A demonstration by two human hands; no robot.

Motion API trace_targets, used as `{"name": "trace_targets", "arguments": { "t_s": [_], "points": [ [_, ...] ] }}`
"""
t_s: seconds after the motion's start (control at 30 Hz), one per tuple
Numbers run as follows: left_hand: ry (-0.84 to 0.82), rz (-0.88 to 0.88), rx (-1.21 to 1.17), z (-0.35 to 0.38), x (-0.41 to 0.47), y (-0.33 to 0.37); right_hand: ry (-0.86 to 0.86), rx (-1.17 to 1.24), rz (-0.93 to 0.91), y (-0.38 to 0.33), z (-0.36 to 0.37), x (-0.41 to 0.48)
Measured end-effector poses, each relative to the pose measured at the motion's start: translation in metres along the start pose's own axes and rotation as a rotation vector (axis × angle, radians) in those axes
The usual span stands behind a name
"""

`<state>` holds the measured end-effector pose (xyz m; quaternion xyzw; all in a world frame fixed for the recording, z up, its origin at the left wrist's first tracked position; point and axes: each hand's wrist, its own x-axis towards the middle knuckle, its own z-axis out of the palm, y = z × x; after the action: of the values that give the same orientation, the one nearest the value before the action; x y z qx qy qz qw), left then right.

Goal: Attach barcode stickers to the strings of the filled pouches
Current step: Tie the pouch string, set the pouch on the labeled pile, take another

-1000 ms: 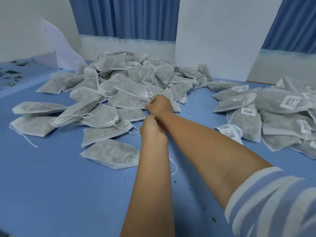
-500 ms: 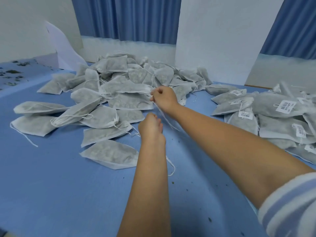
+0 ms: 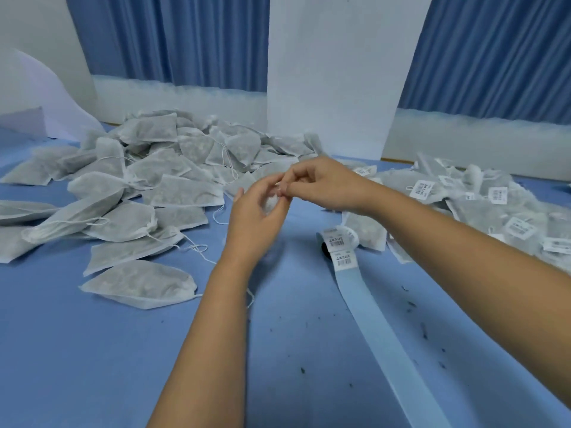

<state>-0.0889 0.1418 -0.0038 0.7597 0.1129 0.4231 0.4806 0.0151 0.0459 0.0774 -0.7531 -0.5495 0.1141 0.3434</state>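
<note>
Head view: The two hands meet in the middle of the picture, above the blue worktop (image 3: 92, 350). The left hand (image 3: 256, 217) curls its fingers round a small white thing (image 3: 272, 201). The right hand (image 3: 321, 183) pinches the top of it with thumb and finger. So each grip is closed on that white thing. It is too blurry to say if it is a sticker, a string, or both.

Half a second ago the hands were apart. The right hand was out at the heap, pulling a string, and the left hand was lower down. Now they have come together. I think this means a string has been picked and a sticker is being put on it.

The plain pouches (image 3: 173, 186) lie in a heap at 10 o'clock. The pouches with stickers (image 3: 482, 211) lie at 3 o'clock. The sticker roll (image 3: 340, 242) sits at 4 o'clock from the hands. Its blue strip (image 3: 377, 329) runs off to 5 o'clock.
</note>
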Motion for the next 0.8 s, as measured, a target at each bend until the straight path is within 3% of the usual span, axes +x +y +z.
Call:
{"name": "trace_targets", "arguments": {
  "t_s": [0.23, 0.47, 0.67, 0.8],
  "points": [
    [-0.234, -0.122, -0.150, 0.014, -0.013, 0.013, 0.199, -0.073, -0.080, 0.036, -0.023, -0.053],
    [-0.490, -0.283, -0.271, 0.030, -0.019, 0.025, 0.450, 0.151, -0.083, 0.082, -0.007, -0.085],
    [-0.458, -0.282, -0.425, 0.040, -0.020, 0.027, 0.510, 0.121, -0.064, 0.101, 0.023, -0.102],
    [-0.362, -0.295, -0.284, 0.044, -0.020, 0.025, 0.411, -0.049, -0.064, 0.099, 0.034, -0.112]
  ]
}}
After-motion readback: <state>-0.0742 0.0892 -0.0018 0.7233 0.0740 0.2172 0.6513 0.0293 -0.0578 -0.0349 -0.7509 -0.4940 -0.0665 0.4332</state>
